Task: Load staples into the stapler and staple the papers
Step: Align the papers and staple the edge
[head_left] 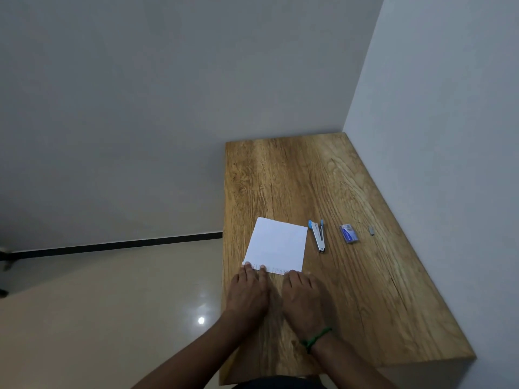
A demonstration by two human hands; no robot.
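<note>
White papers (278, 244) lie flat on the wooden table (351, 276), with a printed sheet edge showing along the near side. My left hand (248, 290) rests palm down, its fingertips on the papers' near left edge. My right hand (304, 297) lies flat beside it, fingertips touching the near right edge. A silver stapler with blue ends (318, 235) lies just right of the papers. Further right sits a small blue staple box (348, 233), and beyond it a short loose strip of staples (372, 231). Neither hand holds anything.
The table stands in a corner, with a grey wall along its right side and behind its far end. Its left edge drops to a glossy tiled floor (112, 304). A green band circles my right wrist.
</note>
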